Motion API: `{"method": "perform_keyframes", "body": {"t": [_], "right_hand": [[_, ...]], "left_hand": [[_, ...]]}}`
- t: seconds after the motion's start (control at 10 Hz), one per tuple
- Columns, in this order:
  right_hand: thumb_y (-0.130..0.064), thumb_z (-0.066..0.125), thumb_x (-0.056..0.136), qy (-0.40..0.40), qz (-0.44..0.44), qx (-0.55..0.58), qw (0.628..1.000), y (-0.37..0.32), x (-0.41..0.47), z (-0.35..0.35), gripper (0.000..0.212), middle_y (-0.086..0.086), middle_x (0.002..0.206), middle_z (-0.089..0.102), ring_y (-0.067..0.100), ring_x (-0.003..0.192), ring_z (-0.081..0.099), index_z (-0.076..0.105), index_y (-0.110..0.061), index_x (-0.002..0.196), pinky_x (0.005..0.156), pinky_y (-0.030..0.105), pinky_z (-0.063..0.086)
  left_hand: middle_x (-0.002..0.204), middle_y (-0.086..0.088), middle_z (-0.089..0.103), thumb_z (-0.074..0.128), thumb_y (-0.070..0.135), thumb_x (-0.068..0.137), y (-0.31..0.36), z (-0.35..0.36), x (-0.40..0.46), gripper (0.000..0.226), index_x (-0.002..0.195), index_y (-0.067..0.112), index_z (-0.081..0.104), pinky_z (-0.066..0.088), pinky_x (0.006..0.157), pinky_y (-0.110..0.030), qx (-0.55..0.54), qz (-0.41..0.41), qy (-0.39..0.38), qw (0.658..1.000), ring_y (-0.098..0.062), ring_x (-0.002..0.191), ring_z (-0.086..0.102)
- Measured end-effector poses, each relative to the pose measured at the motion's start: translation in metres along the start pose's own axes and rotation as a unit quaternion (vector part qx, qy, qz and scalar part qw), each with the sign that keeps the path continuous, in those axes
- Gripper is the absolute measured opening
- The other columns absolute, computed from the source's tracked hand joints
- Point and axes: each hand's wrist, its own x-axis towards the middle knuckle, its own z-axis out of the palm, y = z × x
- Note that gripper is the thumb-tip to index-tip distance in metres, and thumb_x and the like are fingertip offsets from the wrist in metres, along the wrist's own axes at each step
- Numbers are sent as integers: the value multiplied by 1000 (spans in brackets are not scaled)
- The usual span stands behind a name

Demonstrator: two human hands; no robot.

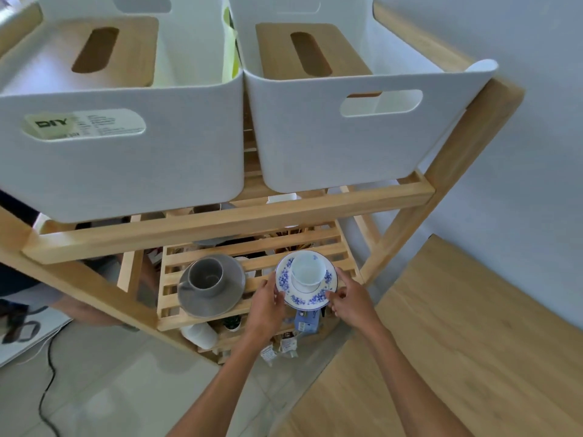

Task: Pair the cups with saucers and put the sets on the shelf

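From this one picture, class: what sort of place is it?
Probably a home storage corner: a slatted wooden shelf rack holding cups on saucers, white storage bins on top, and a tiled floor.

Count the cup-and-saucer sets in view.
2. The grey set sits on the slatted shelf; the blue-flowered set is held by both hands beside it. Others may be hidden under the top tier.

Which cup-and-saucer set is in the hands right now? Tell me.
The blue-flowered set: white cup on the floral saucer, gripped at its rim by the left hand and right hand. The grey set sits untouched on the shelf.
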Motion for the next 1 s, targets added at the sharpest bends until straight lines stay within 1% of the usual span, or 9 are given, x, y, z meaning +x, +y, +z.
{"method": "perform_keyframes", "body": {"t": [0.1, 0.2, 0.3, 0.4, 0.5, 0.7, 0.8, 0.9, 1.0], "right_hand": [[-17, 65, 97, -10, 6, -10, 1000, 8, 19, 2, 73, 4, 103, 72, 15, 83, 66, 26, -33, 158, 74, 37, 60], [-20, 65, 97, -16, 4, -19, 1000, 12, 30, 5, 75, 3, 107, 72, 15, 85, 66, 25, -36, 158, 77, 39, 59], [-25, 63, 98, -13, 0, -42, 999, 11, 40, 7, 73, 2, 113, 70, 16, 93, 70, 22, -41, 157, 82, 43, 61], [-26, 62, 98, -17, -12, -55, 998, 8, 50, 9, 72, 6, 117, 69, 20, 99, 70, 22, -43, 155, 86, 50, 60], [-26, 62, 97, -34, -16, -46, 998, 4, 59, 11, 69, 2, 115, 72, 20, 101, 71, 25, -46, 152, 88, 51, 60], [-30, 62, 97, -36, -13, -67, 997, -5, 65, 12, 71, 0, 129, 68, 23, 113, 67, 21, -46, 154, 93, 48, 57], [-32, 58, 99, -39, -10, -43, 998, -3, 66, 10, 69, 0, 119, 72, 20, 105, 70, 20, -46, 155, 92, 50, 58], [-37, 53, 102, -41, 6, -32, 999, -8, 60, 7, 67, 0, 99, 74, 13, 88, 72, 16, -38, 158, 88, 47, 60], [-48, 51, 100, -46, 13, -53, 997, -4, 56, 5, 73, 5, 111, 74, 21, 93, 72, 7, -39, 159, 94, 50, 56]], "left_hand": [[122, -6, 53, 47, 9, 101, -2, 5, 10, 47, 145, 22, 41, 47, 82, -25, 3, -12, 8, 1000, -12, 99, 54], [117, -4, 52, 46, 8, 101, -5, 9, 16, 46, 145, 21, 40, 47, 81, -27, 13, -24, 16, 1000, -14, 96, 53], [122, 0, 50, 45, 7, 101, -4, 10, 21, 48, 147, 22, 38, 53, 92, -37, 5, -31, 27, 999, -18, 107, 55], [129, -8, 52, 44, 9, 101, -5, 8, 30, 48, 147, 22, 38, 52, 88, -34, 29, -31, 35, 998, -20, 106, 56], [127, -10, 53, 43, 11, 101, -3, 6, 39, 49, 148, 22, 36, 47, 79, -29, 45, -46, 44, 997, -17, 98, 55], [126, -10, 52, 42, 12, 102, -1, 4, 43, 51, 151, 25, 32, 45, 79, -29, 47, -64, 49, 996, -14, 95, 53], [122, -11, 52, 41, 13, 103, -1, 4, 43, 51, 152, 24, 32, 43, 79, -28, 55, -62, 50, 995, -15, 93, 52], [119, -11, 55, 41, 13, 102, 1, -1, 44, 45, 146, 23, 40, 49, 86, -35, 50, -60, 54, 995, -19, 99, 54], [120, -10, 56, 44, 18, 102, 2, -1, 40, 27, 128, 18, 51, 53, 89, -41, 31, -65, 78, 994, -18, 98, 57]]}}
